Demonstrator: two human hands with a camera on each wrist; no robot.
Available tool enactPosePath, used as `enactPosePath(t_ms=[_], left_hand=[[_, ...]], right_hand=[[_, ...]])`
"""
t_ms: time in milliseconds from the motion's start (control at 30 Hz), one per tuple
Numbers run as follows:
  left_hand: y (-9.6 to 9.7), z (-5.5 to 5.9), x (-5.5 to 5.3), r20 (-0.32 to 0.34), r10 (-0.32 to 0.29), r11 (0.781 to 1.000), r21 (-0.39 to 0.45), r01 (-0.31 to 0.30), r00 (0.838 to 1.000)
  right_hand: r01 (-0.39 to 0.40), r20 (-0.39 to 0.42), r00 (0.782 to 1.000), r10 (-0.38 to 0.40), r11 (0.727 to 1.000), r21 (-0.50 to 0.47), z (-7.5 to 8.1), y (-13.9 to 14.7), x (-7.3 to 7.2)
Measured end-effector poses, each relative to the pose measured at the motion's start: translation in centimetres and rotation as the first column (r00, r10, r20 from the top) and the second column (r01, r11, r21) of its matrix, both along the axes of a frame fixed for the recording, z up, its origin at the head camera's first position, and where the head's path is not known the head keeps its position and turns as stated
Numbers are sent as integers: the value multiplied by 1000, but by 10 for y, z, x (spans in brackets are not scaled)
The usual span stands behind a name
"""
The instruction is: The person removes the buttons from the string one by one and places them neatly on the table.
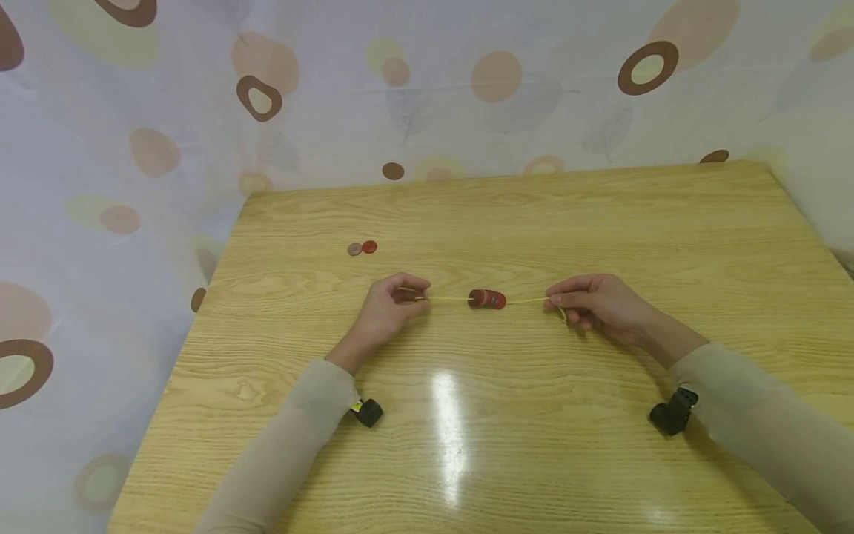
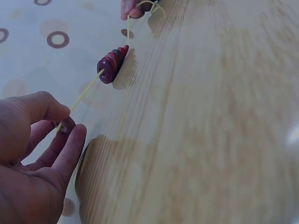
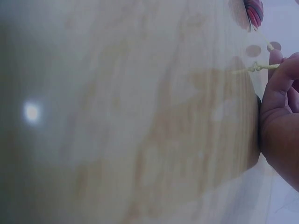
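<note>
Forearms angled in from lower left and lower right, hands facing across the table (image 1: 534, 222). Left hand (image 1: 389, 305): thumb and fingertips nearly together, pinching a button (image 2: 68, 124) with the yellow string (image 1: 448, 298) running through it. Right hand (image 1: 603, 305): thumb and index finger closed on string, other fingers curled. String straight between hands; button stack (image 1: 487, 299) threaded midway. Loose red button (image 1: 370, 247) beyond left hand.

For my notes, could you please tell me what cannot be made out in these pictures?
Head: holes in the loose red button, too small to count.
Left wrist: part of the pinched button, covered by the left grip.
Right wrist: part of the button stack, cut off by the top edge.
</note>
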State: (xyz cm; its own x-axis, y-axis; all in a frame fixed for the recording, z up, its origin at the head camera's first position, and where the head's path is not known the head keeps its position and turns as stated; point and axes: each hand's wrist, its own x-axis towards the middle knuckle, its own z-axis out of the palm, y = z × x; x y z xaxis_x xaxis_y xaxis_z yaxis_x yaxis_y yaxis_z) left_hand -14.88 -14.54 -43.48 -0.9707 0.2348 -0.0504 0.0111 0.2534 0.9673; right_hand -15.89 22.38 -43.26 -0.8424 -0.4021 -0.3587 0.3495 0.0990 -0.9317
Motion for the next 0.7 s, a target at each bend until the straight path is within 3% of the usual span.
enactPosePath(t_ms=[700], left_hand=[[-10, 2, 1, -12, 4, 999, -31, -5, 1000]], right_hand=[[-11, -19, 1000, 11, 1000, 13, 0, -1, 0]])
